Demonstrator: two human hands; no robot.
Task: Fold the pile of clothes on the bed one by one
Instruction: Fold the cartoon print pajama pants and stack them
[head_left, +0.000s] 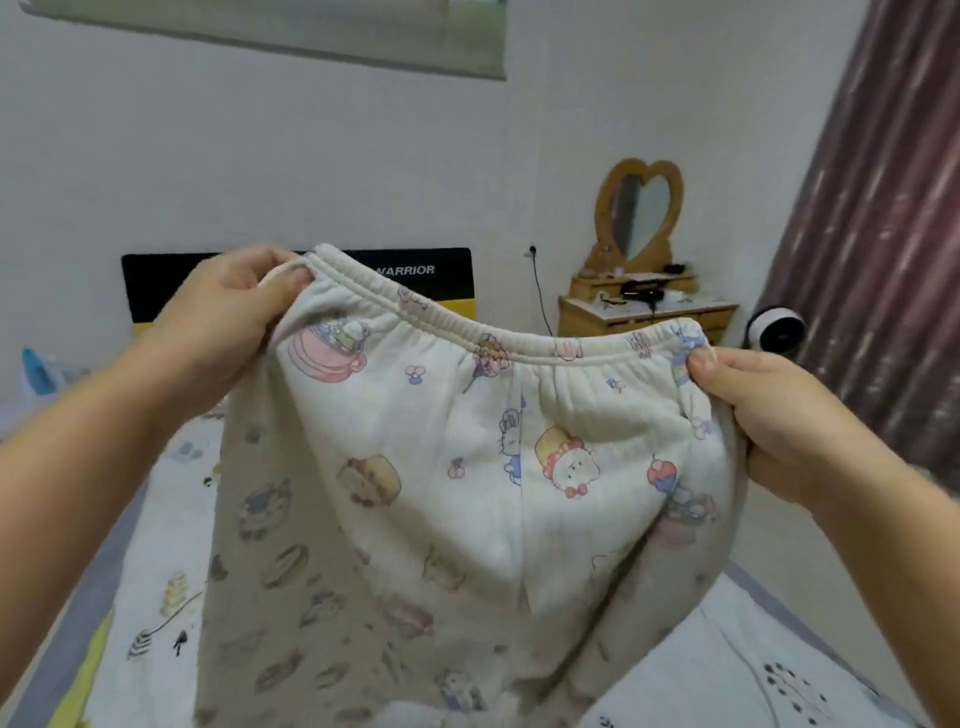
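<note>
Both hands hold up a pair of cream pyjama trousers (457, 467) by the elastic waistband, stretching it wide between them. On the left, the left hand (228, 322) has its fingers curled over the waistband's corner, thumb pressed on the front of the cloth, with a loop of white drawstring showing by the thumb. On the right and a little lower, the right hand (763, 415) pinches the other corner, thumb on top and fingers folded behind the fabric. The waistband sags in a gentle curve between the two grips.

The trousers are printed with pastel cartoon animals, teacups, cakes and cherries. They hang down from the hands, raised in the air above the bed (779, 670), the legs falling out of sight at the bottom edge.

Under the hands and forearms lies the bed, covered with a white sheet with small printed motifs and a grey border. Beyond the left hand, a black and yellow headboard (431, 280) stands against the white wall, bearing the word WARRIOR. Beyond the right hand sits a wooden dressing table (644, 312) with a heart-shaped mirror (641, 213). Further right hangs a striped maroon curtain (883, 208), with a small round white device (776, 332) beside it.
</note>
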